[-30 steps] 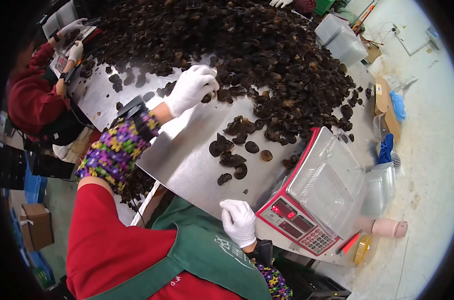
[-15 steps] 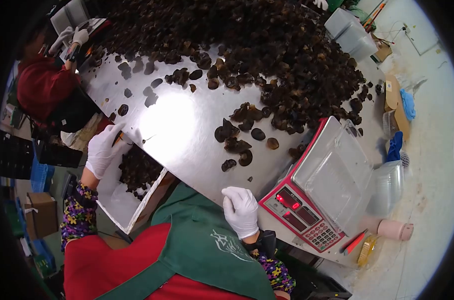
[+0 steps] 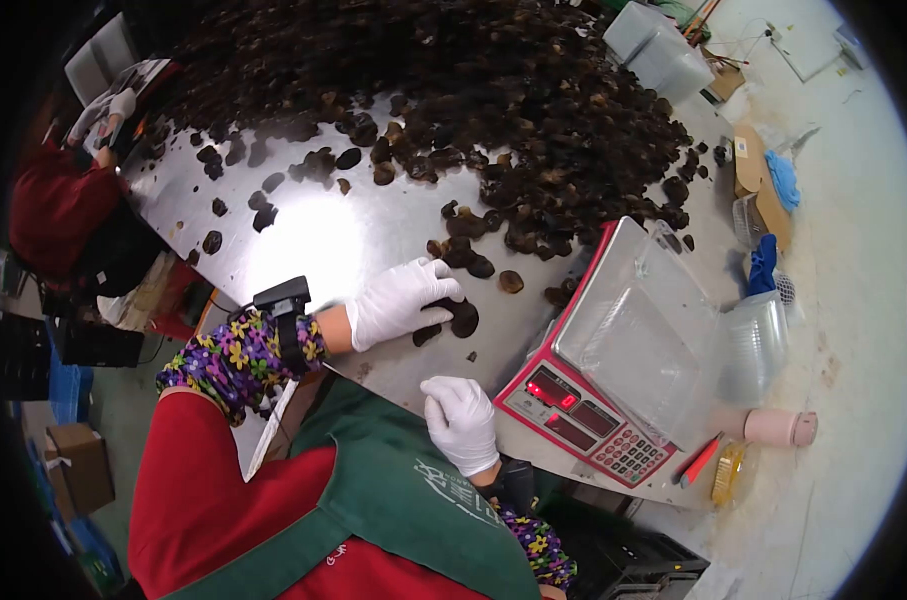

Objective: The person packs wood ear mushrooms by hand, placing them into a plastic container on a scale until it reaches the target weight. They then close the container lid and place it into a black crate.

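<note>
Dark brown, rounded pieces that look like wood ear mushrooms (image 3: 463,318) lie on the metal table (image 3: 373,215). My left hand (image 3: 403,303), in a white glove, reaches across the near part of the table. Its fingers curl over a few of these mushrooms, and the palm hides some of them. Close to the table's front edge is my right hand (image 3: 461,422), also gloved. Its fingers are loosely folded in, and nothing shows in them. To its right stands a red scale (image 3: 583,415) with lit digits and a clear plastic container (image 3: 643,335) on top.
A large heap of mushrooms (image 3: 533,110) covers the far side. Clear containers (image 3: 658,55) stand at the back right. A pink cylinder (image 3: 779,428) and a red-handled tool (image 3: 700,460) lie beyond the scale. At the left a co-worker in a red sleeve (image 3: 68,200) works at the table.
My left hand has moved right, from above the white box to the mushrooms on the table, and its fingers have closed over some. My right hand keeps its folded pose. The view has shifted slightly.
</note>
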The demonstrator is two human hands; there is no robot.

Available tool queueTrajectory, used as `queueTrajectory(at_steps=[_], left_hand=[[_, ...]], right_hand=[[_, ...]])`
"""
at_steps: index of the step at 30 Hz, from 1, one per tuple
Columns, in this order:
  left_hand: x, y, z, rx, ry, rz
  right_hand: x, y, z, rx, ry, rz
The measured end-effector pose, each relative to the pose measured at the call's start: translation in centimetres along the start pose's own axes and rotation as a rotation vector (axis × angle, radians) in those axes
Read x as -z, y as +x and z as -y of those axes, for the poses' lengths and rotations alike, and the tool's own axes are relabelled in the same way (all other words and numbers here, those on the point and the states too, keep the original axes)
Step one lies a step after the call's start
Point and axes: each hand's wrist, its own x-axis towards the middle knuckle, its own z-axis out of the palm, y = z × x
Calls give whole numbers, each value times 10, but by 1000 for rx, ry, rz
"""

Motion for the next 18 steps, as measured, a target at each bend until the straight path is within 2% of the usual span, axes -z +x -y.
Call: queueTrajectory(at_steps=[2,4,5,7,8,12,14,15,18], left_hand=[[5,3,-6,45,10,36],[9,10,-5,-22,82,-94],[12,15,-3,-24,79,-94],[23,30,3,51,49,-208],[24,38,9,-7,125,-332],[14,62,31,-27,231,-400],[17,54,22,49,191,-109],[15,47,15,37,182,-152],[23,19,0,49,97,21]], right_hand=[[1,1,0,-6,12,4],[0,2,0,-13,20,8],[0,2,0,-13,27,18],[2,3,0,-14,25,25],[2,4,0,-15,28,29],[1,3,1,-21,18,23],[0,2,-1,-16,43,9],[0,2,-1,-22,41,4],[0,2,-1,-29,39,6]])
